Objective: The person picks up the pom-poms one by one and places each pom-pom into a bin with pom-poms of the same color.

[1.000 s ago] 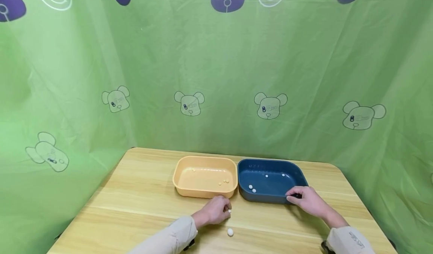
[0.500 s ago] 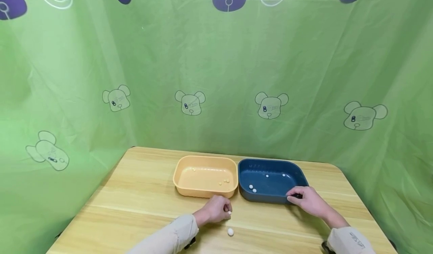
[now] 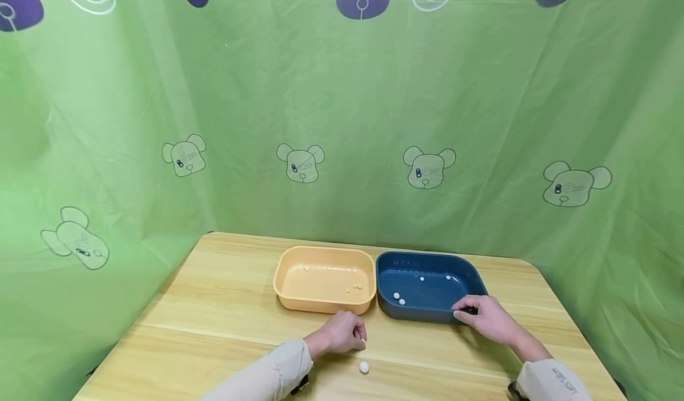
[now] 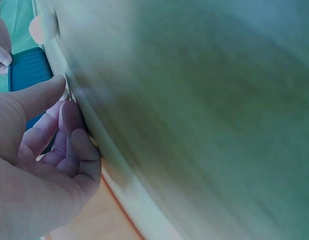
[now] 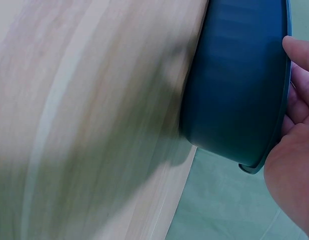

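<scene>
My left hand (image 3: 342, 332) is low over the table, just in front of the orange tray. Thumb and forefinger pinch a small white ball (image 3: 363, 341), mostly hidden by the fingertips. A larger white ball (image 3: 364, 367) lies on the wood nearer to me; this ball (image 4: 43, 28) also shows at the top of the left wrist view. My right hand (image 3: 487, 318) grips the front right rim of the dark blue tray (image 3: 422, 316), its thumb (image 5: 299, 52) at the rim and the other fingers curled on the far side of it.
The orange tray (image 3: 320, 305) stands left of the blue one, side by side, with several small yellowish balls in it. Several white balls (image 3: 399, 298) lie in the blue tray. A green curtain (image 3: 342, 211) hangs behind and beside the wooden table (image 3: 214, 294).
The small white ball at my left fingertips has shifted slightly toward me and is now more covered by the fingers. My right hand and both trays keep their places.
</scene>
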### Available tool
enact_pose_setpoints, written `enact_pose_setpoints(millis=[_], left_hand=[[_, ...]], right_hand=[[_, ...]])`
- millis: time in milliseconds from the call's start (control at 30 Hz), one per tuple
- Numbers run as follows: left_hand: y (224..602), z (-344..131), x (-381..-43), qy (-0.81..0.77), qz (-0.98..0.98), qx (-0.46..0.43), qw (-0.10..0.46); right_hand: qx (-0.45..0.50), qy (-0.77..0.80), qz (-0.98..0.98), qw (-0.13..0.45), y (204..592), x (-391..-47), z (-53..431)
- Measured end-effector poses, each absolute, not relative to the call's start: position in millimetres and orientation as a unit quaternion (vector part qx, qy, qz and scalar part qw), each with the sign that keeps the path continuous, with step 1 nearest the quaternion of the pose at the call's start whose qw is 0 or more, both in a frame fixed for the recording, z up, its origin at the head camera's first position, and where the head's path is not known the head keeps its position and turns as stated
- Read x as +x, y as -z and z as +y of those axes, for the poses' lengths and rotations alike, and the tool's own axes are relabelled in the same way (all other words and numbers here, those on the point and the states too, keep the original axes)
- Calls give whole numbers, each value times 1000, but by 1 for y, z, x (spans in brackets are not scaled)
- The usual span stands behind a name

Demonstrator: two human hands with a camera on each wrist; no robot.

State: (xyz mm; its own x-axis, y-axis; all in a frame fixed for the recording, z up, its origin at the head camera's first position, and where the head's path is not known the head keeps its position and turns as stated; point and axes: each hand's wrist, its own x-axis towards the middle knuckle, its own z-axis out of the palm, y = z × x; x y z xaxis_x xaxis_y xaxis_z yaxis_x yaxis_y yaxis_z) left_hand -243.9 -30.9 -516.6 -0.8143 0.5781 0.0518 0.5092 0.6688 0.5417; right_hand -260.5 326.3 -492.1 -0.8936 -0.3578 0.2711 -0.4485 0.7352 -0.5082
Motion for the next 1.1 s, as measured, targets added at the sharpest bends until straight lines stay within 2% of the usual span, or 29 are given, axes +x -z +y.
enact_pose_setpoints(millis=[300, 1100], left_hand=[[513, -33, -243, -302, 893, 321, 92], [502, -30, -244, -355, 871, 320, 118]], right_hand=[[213, -295, -929, 70, 491, -260, 327], [207, -292, -932, 63, 490, -260, 326]])
